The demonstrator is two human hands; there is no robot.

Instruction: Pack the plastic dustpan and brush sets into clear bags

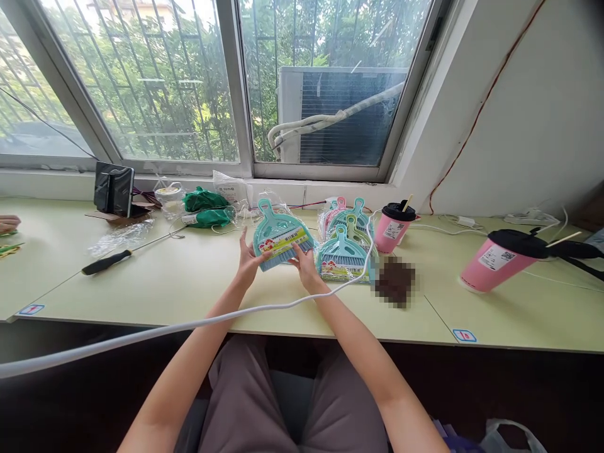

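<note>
A teal mini dustpan-and-brush set (pixel 278 217) with a printed label band is held up over the table between my two hands. My left hand (pixel 248 261) grips its lower left side, thumb on the front and a finger pointing upward. On the lower right edge, my right hand (pixel 306 267) closes with its thumb on the label. Just right of it lie several wrapped sets (pixel 340 251) in teal, pink and green, their handles pointing toward the window. A white cable (pixel 283 306) passes in front of my forearms, close to the camera.
Two pink cups (pixel 391 229) with black lids stand to the right. A screwdriver (pixel 107 262), a propped phone (pixel 113 189), clear plastic wrap (pixel 125 236) and a green bag (pixel 207 207) are on the left. Another person's hand (pixel 8 223) shows at the left edge.
</note>
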